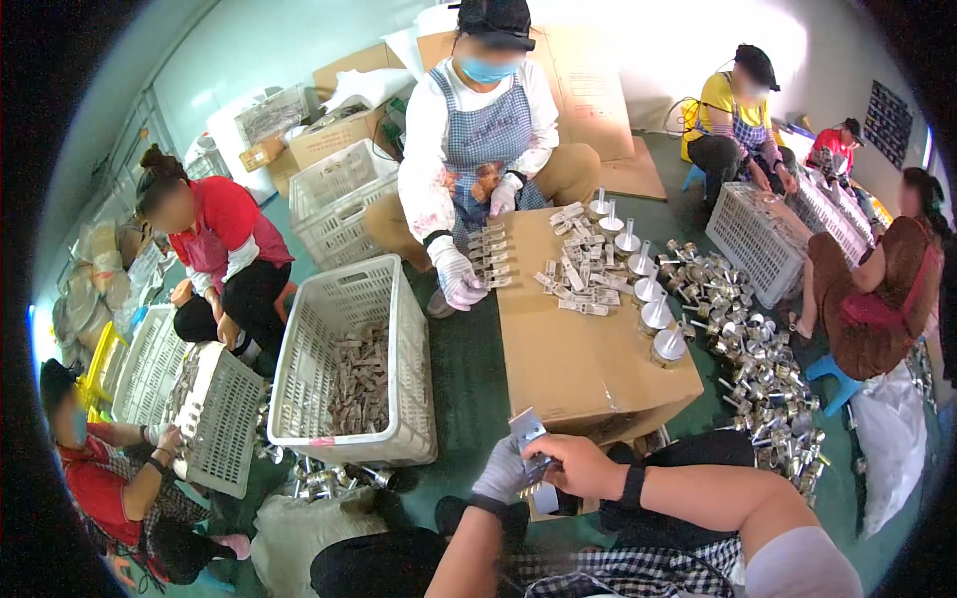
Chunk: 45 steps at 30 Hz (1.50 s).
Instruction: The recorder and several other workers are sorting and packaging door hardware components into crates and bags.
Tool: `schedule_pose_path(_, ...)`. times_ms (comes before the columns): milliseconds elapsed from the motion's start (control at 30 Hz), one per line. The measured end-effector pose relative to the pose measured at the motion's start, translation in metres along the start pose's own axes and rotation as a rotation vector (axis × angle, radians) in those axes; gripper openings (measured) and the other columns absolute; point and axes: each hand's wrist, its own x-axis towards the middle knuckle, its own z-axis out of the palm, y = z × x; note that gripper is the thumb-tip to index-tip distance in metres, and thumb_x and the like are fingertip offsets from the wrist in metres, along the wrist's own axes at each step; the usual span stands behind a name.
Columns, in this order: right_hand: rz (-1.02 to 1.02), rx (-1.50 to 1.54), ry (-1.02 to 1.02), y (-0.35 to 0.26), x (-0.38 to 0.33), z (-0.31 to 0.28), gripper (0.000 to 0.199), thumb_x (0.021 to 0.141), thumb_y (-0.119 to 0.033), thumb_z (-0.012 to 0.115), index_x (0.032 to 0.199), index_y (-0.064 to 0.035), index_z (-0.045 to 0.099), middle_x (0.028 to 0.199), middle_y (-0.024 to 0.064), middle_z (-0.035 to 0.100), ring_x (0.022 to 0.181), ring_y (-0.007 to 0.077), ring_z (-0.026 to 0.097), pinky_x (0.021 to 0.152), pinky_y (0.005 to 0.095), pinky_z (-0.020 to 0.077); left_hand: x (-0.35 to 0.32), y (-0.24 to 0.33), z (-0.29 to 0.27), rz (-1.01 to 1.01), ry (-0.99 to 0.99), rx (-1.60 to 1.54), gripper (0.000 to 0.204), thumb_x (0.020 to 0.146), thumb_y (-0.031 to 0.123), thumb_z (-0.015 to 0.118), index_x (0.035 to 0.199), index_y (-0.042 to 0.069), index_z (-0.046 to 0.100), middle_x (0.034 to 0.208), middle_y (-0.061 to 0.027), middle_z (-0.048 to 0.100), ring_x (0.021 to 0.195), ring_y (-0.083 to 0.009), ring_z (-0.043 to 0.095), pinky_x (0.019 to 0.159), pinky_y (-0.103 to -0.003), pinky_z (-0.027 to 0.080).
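Note:
Close to my body, at the near end of a cardboard box (558, 369), both my hands come together on a flat silvery metal piece (526, 427). My left hand (501, 468), in a pale glove, is closed round its lower part. My bare right hand (586, 465) pinches it from the other side, fingers bent. What else lies between my fingers is hidden. On the box top lie a loose pile of small flat metal clips (583, 264) and a curved row of round metal cups with upright stems (651, 289).
Across the box, a co-worker's gloved hand (459, 279) touches a row of metal clips (490, 254). A white plastic crate (414, 369) of metal pieces stands left. Stemmed metal parts (763, 389) heap on the floor at right. Other people sit around beside more crates (753, 244).

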Motion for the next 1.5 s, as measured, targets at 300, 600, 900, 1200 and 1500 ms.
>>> schedule_pose_path(300,-0.081,-0.207,-0.105,-0.004,0.002,-0.005,0.036,0.07,-0.006,0.068,0.104,-0.011,0.056,0.09,0.0095,0.059,0.083,0.0281,0.059,0.07,0.0371,0.048,0.012,-0.043,0.004,-0.074,-0.028,-0.548,0.02,0.081,0.001,0.058,0.1,0.004,0.061,0.096,-0.0047,0.065,0.087,-0.016,0.061,0.076,-0.031,0.05)
schedule_pose_path(600,-0.223,-0.328,-0.225,-0.007,0.005,0.001,0.037,0.069,-0.013,0.069,0.104,-0.0104,0.054,0.088,0.0115,0.056,0.087,0.03,0.056,0.073,0.039,0.0469,0.015,-0.077,-0.007,-0.17,0.008,-0.695,0.021,0.083,0.001,0.054,0.103,0.002,0.06,0.097,-0.0063,0.063,0.085,-0.0142,0.06,0.073,-0.029,0.049)
schedule_pose_path(900,-0.242,-0.349,-0.246,-0.011,0.007,-0.002,0.041,0.071,-0.014,0.068,0.107,-0.0096,0.051,0.095,0.0116,0.053,0.095,0.0299,0.054,0.079,0.0384,0.0467,0.009,-0.067,-0.004,-0.06,-0.018,-0.571,0.02,0.082,0.003,0.053,0.101,0.004,0.059,0.097,-0.0063,0.063,0.086,-0.0161,0.06,0.074,-0.03,0.049)
schedule_pose_path(1200,-0.271,-0.353,-0.215,-0.009,0.005,-0.003,0.039,0.072,-0.014,0.067,0.108,-0.0103,0.05,0.09,0.0097,0.05,0.092,0.0279,0.053,0.077,0.0372,0.0463,0.013,-0.068,-0.007,-0.04,-0.018,-0.446,0.025,0.079,0.003,0.057,0.103,0.002,0.059,0.098,-0.0088,0.064,0.088,-0.0186,0.061,0.079,-0.031,0.049)
schedule_pose_path(1500,-0.258,-0.376,-0.255,-0.009,0.005,-0.001,0.04,0.074,-0.014,0.065,0.111,-0.0117,0.051,0.089,0.0096,0.051,0.092,0.0277,0.053,0.076,0.0371,0.0461,0.009,-0.066,-0.012,-0.089,-0.062,-0.454,0.025,0.081,0.003,0.053,0.106,0.002,0.056,0.101,-0.0082,0.061,0.092,-0.0184,0.059,0.082,-0.03,0.048)
